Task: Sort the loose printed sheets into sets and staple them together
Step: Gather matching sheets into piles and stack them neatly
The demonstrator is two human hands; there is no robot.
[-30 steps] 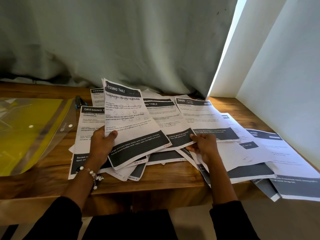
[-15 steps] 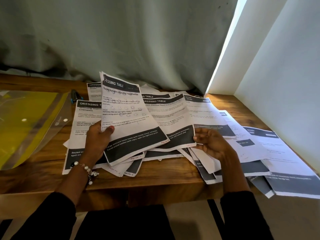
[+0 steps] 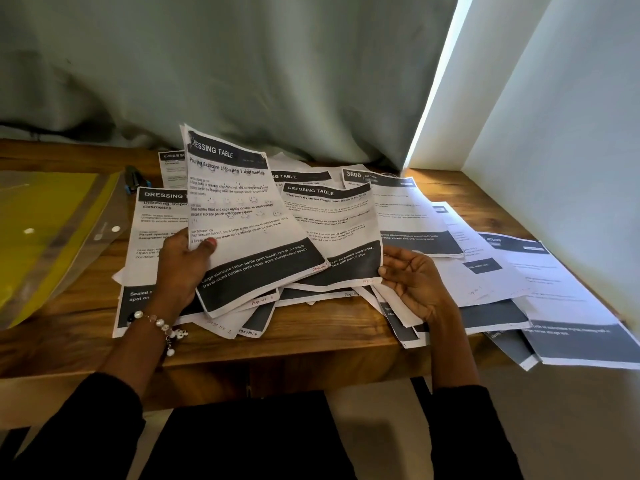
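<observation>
The left hand point(image 3: 180, 268) grasps a white printed sheet headed "Dressing Table – Pouring Skincare Lotion into Travel Bottles" point(image 3: 242, 220), thumb on its face near the lower left edge and fingers curled behind, so the sheet stands tilted up off the pile. A bracelet of white and dark beads point(image 3: 159, 323) circles that wrist, above a black sleeve point(image 3: 79, 431). The right hand point(image 3: 412, 285) lies palm up with its fingers loosely curled, the fingertips pinching the lower right corner of a second white printed sheet headed "Dressing Table – Sharpen Eyebrow Pencil" point(image 3: 332, 230), which overlaps just beside the raised one. Under and around both sheets a loose spread of white printed pages with dark grey header and footer bands point(image 3: 485, 271) fans across the brown wooden surface point(image 3: 311, 330), some marked "Kitchen", a few hanging over the near edge at the right; handwritten page numbers show at several lower corners. Another "Dressing Table" page about unboxing cosmetics point(image 3: 152, 216) lies flat behind the left hand. To the left rests a clear plastic snap-button folder with yellow contents point(image 3: 52, 230). Between the folder and the pages sits a small dark and blue stapler point(image 3: 133, 178), partly hidden. A pale grey-green curtain point(image 3: 242, 71) hangs behind the surface, and a white wall point(image 3: 554, 116) stands at the right.
</observation>
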